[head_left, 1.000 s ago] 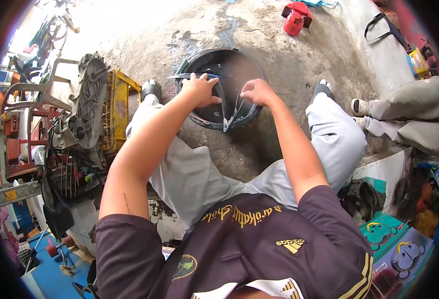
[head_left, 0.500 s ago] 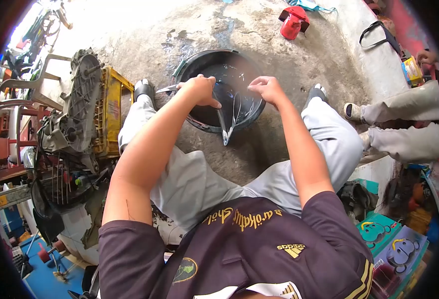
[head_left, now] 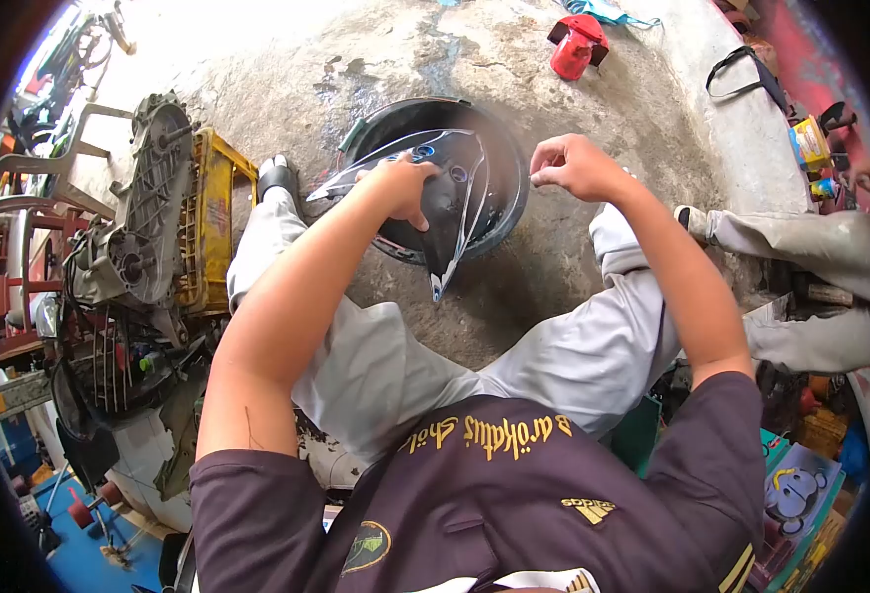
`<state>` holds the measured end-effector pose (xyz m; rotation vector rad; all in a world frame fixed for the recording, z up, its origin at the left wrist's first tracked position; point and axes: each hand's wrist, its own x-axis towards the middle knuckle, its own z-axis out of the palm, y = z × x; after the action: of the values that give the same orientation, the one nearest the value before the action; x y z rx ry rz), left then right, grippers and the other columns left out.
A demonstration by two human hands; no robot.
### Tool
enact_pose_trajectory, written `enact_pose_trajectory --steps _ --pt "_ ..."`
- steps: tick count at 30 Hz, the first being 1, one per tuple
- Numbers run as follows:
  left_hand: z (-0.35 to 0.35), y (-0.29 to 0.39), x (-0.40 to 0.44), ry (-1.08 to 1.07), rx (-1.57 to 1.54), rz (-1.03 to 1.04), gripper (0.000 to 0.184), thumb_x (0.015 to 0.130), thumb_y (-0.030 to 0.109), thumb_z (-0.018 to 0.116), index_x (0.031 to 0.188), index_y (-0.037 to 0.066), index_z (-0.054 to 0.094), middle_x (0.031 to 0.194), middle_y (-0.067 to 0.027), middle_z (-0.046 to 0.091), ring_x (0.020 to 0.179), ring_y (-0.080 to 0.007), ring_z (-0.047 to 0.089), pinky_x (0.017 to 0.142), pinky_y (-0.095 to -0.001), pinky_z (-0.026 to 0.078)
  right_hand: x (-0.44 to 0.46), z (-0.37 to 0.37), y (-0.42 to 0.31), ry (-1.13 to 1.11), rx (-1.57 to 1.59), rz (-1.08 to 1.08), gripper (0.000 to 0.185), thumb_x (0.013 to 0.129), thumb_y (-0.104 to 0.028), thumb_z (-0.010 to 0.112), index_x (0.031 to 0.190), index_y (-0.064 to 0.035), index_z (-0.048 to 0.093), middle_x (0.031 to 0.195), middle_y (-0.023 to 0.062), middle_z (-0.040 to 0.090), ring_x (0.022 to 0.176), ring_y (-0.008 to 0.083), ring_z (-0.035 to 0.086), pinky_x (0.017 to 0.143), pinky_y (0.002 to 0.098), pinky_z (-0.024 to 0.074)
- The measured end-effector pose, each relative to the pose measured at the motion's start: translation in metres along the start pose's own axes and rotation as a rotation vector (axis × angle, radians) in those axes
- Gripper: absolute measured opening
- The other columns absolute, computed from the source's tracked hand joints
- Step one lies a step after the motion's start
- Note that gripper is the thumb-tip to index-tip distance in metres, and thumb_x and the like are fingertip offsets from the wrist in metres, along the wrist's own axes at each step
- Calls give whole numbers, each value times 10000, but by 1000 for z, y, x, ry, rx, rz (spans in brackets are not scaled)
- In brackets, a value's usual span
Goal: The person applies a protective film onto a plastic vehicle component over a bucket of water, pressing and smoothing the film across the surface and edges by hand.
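Observation:
A dark, pointed motorcycle headlight point(head_left: 445, 212) with clear glossy edges and blue-ringed round lamps lies tilted over a round black basin point(head_left: 509, 222). One tip juts past the near rim and another past the left rim. My left hand point(head_left: 400, 188) grips the headlight, thumb toward me and fingers over its upper part; some fingertips are hidden. Beyond the basin's right rim, my right hand point(head_left: 578, 168) is raised with fingers curled toward the thumb. What it holds, if anything, cannot be made out. A blurred patch shows over the basin's far right rim.
A yellow crate point(head_left: 217, 217) and a metal engine casing point(head_left: 153, 198) stand left. A red container point(head_left: 575, 49) is on the wet concrete floor point(head_left: 405, 59) ahead. Another person's legs point(head_left: 800, 242) reach in from the right, near boxes point(head_left: 795, 499).
The headlight has turned and risen in the basin, showing its blue-ringed lamps. My right hand has moved right, away from over the basin. My left hand stays on the headlight.

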<state>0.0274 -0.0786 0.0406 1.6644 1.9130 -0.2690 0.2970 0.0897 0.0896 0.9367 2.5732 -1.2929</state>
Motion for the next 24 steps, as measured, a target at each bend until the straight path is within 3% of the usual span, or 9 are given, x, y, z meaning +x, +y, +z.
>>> enact_pose_trajectory --steps 2,5,7,8,11,12,19,20,24 --pt "-11 6 -6 -76 31 9 1131 647 382 994 1606 309 399 1536 -193 482 1361 -447 556 1095 -574 490 4 3 5 25 45 16 158 849 -151 809 953 -40 769 844 100 734 783 197 679 722 365 529" --pt "-12 17 -20 -82 147 -30 1152 648 378 993 1623 342 380 1555 -177 465 1410 -420 518 1099 -629 463 12 19 7 46 -149 28 132 851 -134 794 946 -47 768 873 119 736 817 250 697 736 392 540" --pt "-9 14 -23 65 136 53 1175 634 359 998 1629 355 373 1571 -151 451 1456 -399 467 1106 -674 430 21 26 11 29 -368 -62 105 841 -99 774 935 -56 761 912 147 744 867 318 713 757 426 551" --pt "-11 14 -23 45 85 45 1210 603 336 1006 1633 366 371 1647 -144 381 1515 -394 387 1135 -656 415 21 28 14 29 -364 -55 105 841 -99 774 935 -56 761 912 147 744 867 318 713 757 426 551" --pt "-8 0 -17 91 100 134 1258 573 395 1015 1638 389 346 1691 -148 327 1535 -380 356 1131 -683 416 18 31 14 -93 -308 37 105 824 -56 745 929 -50 752 940 163 753 902 353 721 776 445 559" --pt "-8 -1 -14 59 115 137 1310 555 391 1022 1653 405 307 1736 -146 246 1550 -380 327 1119 -677 437 17 29 13 -102 -347 57 110 818 -40 733 927 -45 747 946 166 754 908 355 722 779 447 560" --pt "-8 15 -28 -48 210 114 1360 535 390 1036 1643 522 258 1729 -96 255 1514 -430 344 1064 -707 470 19 25 10 -114 -364 77 122 811 -19 708 928 -37 739 940 172 752 931 359 721 796 444 558" --pt "-18 25 -38 -51 225 106 1303 536 324 1025 1627 499 334 1692 -159 309 1466 -428 405 1118 -605 486 17 26 8 -112 -361 72 122 811 -19 708 928 -37 739 940 172 752 931 359 721 796 444 558" --pt "-21 36 -38 -48 327 92 1312 499 338 1037 1614 496 365 1662 -178 345 1467 -407 409 1075 -610 493 14 25 6 -69 -334 16 121 810 -11 702 929 -12 725 882 190 738 860 355 711 765 449 549"
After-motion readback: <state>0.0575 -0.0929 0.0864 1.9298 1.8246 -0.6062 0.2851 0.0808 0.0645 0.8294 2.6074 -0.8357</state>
